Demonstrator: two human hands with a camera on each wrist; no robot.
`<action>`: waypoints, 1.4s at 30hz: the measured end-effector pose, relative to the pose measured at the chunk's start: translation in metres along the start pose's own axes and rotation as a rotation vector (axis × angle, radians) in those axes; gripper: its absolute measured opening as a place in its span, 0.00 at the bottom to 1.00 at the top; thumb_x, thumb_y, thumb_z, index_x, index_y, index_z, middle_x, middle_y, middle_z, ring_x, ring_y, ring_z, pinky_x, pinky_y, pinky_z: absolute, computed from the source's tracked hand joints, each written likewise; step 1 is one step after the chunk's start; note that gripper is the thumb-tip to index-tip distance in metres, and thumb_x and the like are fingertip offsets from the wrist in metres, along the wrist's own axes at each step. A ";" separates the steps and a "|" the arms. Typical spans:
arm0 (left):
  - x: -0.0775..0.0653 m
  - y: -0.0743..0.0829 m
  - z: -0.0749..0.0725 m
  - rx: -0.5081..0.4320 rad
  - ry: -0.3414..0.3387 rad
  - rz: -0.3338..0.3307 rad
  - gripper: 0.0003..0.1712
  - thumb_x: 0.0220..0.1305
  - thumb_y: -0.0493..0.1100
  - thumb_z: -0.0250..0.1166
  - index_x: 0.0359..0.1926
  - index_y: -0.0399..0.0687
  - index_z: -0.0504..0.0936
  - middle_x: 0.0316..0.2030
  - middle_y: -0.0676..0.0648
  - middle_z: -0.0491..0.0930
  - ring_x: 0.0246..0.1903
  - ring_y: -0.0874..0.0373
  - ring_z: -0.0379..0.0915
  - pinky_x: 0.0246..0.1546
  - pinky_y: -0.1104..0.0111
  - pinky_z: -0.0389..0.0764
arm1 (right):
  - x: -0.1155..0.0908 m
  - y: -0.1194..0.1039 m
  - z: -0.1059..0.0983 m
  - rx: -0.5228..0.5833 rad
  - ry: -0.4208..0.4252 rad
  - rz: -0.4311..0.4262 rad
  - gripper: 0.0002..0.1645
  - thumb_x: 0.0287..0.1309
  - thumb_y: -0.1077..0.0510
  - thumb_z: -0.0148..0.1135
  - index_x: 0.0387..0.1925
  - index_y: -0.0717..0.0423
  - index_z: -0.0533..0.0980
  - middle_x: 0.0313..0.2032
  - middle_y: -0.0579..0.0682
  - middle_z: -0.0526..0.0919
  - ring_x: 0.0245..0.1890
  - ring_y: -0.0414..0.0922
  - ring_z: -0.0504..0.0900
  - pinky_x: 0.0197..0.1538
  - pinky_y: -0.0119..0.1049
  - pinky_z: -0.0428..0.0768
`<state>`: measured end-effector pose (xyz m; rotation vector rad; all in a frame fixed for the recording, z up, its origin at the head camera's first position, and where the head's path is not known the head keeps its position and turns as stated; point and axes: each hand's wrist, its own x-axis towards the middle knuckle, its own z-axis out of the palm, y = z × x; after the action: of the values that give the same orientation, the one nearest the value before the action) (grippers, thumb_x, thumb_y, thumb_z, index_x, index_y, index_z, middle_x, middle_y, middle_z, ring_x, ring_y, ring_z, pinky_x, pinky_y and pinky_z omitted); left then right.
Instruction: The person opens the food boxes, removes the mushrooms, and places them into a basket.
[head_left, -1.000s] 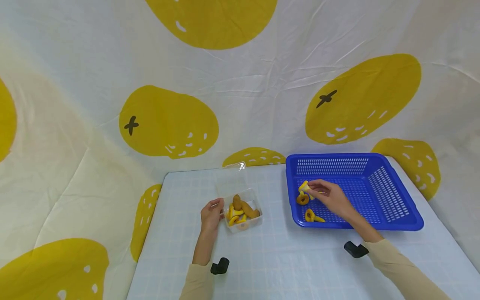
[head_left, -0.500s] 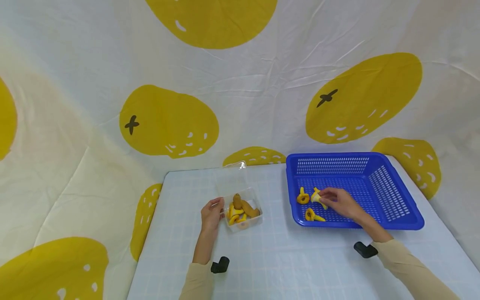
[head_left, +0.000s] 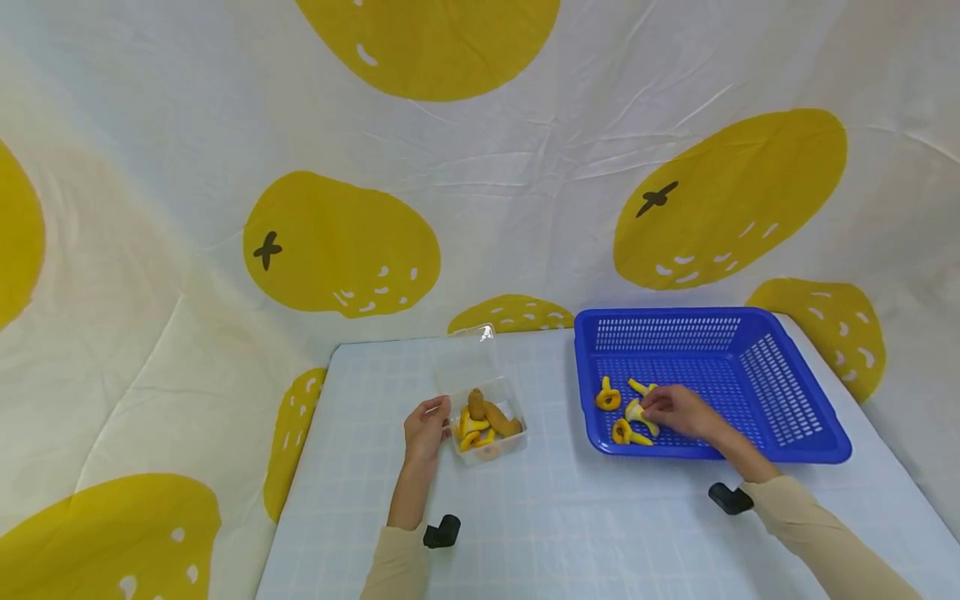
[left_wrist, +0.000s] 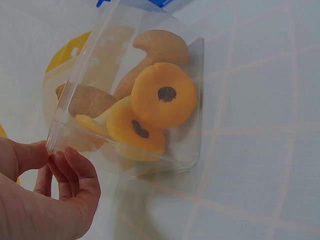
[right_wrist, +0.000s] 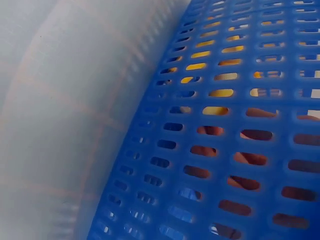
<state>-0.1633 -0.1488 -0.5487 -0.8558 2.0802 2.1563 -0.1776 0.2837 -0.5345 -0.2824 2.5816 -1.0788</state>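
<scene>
My left hand pinches the rim of a clear plastic box between thumb and fingers. Inside it lie yellow toy mushrooms with dark spots and brown mushrooms. The box's clear lid stands open at the back. Over in the blue basket, my right hand pinches a pale yellow chanterelle-like mushroom with its fingertips. Close by lie more yellow mushrooms. In the right wrist view, the basket's slotted wall hides most of the hand.
A pale checked cloth covers the table, including the space between box and basket. Behind it hangs a white curtain with yellow fruit prints. Black wrist-worn pieces stick out beside both sleeves.
My right hand has moved right and slightly toward me within the basket. A mushroom now shows behind the one it pinches. The left hand has stayed at the box.
</scene>
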 end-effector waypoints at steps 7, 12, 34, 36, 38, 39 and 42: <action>-0.001 0.000 0.001 0.009 0.010 0.008 0.18 0.73 0.46 0.65 0.56 0.39 0.81 0.50 0.37 0.79 0.42 0.47 0.74 0.34 0.73 0.80 | -0.007 -0.003 -0.004 -0.021 -0.032 0.006 0.11 0.66 0.63 0.67 0.42 0.70 0.80 0.36 0.54 0.85 0.38 0.50 0.84 0.44 0.47 0.85; -0.002 0.000 0.001 0.013 0.004 0.011 0.19 0.74 0.47 0.65 0.57 0.39 0.81 0.52 0.35 0.79 0.43 0.46 0.74 0.37 0.71 0.80 | -0.010 -0.008 -0.010 -0.024 -0.043 0.014 0.11 0.64 0.65 0.67 0.43 0.72 0.80 0.37 0.57 0.86 0.38 0.52 0.84 0.44 0.47 0.85; -0.003 0.000 -0.001 0.018 -0.009 0.024 0.18 0.75 0.45 0.64 0.57 0.37 0.80 0.51 0.34 0.80 0.40 0.50 0.74 0.36 0.72 0.80 | 0.002 -0.066 -0.004 -0.008 0.094 -0.105 0.07 0.70 0.60 0.63 0.41 0.63 0.81 0.36 0.56 0.85 0.36 0.49 0.82 0.44 0.46 0.85; -0.002 -0.001 -0.001 0.015 -0.010 0.024 0.18 0.75 0.45 0.64 0.57 0.37 0.80 0.52 0.34 0.80 0.41 0.49 0.74 0.37 0.71 0.80 | 0.006 -0.073 -0.002 0.010 0.107 -0.123 0.08 0.71 0.60 0.63 0.41 0.63 0.81 0.36 0.57 0.85 0.37 0.49 0.82 0.45 0.45 0.85; -0.001 -0.001 -0.001 0.009 -0.010 0.025 0.18 0.74 0.45 0.64 0.57 0.37 0.80 0.53 0.33 0.80 0.41 0.49 0.74 0.37 0.71 0.81 | 0.009 -0.080 0.000 0.027 0.117 -0.142 0.07 0.71 0.60 0.63 0.41 0.63 0.81 0.36 0.57 0.85 0.37 0.49 0.82 0.45 0.44 0.84; -0.001 -0.001 -0.001 0.007 -0.011 0.025 0.18 0.74 0.45 0.64 0.57 0.37 0.80 0.53 0.33 0.80 0.42 0.49 0.74 0.38 0.71 0.81 | 0.011 -0.083 0.001 0.029 0.122 -0.153 0.07 0.71 0.60 0.63 0.41 0.62 0.81 0.36 0.56 0.85 0.38 0.48 0.82 0.46 0.42 0.84; -0.001 -0.001 0.000 0.001 -0.011 0.027 0.18 0.74 0.45 0.64 0.57 0.37 0.80 0.53 0.33 0.80 0.42 0.48 0.75 0.38 0.70 0.81 | 0.017 -0.092 0.005 0.055 0.130 -0.174 0.07 0.71 0.59 0.64 0.41 0.61 0.81 0.36 0.55 0.85 0.38 0.49 0.82 0.44 0.40 0.83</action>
<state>-0.1620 -0.1484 -0.5491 -0.8189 2.1002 2.1672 -0.1862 0.2112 -0.4757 -0.4450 2.6759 -1.2647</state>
